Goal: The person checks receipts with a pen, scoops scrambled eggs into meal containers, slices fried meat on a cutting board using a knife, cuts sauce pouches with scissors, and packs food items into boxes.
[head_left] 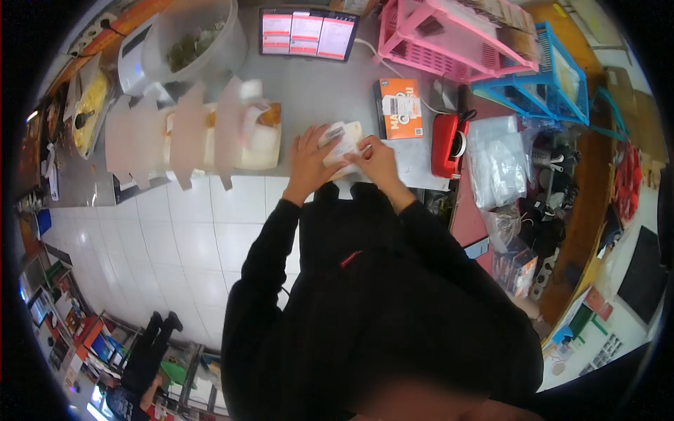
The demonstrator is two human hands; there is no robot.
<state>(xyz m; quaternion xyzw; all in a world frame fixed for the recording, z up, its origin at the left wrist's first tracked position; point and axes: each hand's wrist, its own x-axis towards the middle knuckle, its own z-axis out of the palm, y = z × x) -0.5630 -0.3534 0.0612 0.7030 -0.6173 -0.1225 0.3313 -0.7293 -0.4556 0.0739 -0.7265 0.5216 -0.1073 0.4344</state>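
My left hand (309,160) lies on a small pale packet with a printed label (344,142) at the front edge of the grey counter (309,81). My right hand (375,161) pinches the packet's right side, its fingers closed. The left hand's fingers are spread over the packet's left part. To the left stand open takeaway boxes (263,151) with food and white wrapping inside, their brown lids upright. An orange and black box (399,109) lies to the right of the packet, beside a red tape dispenser (445,146).
A tablet (307,34) stands at the counter's back. Pink (449,49) and blue baskets (562,74) are at the back right, clear plastic bags (498,158) below them. A plastic tub (200,45) with greens stands back left. Another person (137,372) is at the lower left.
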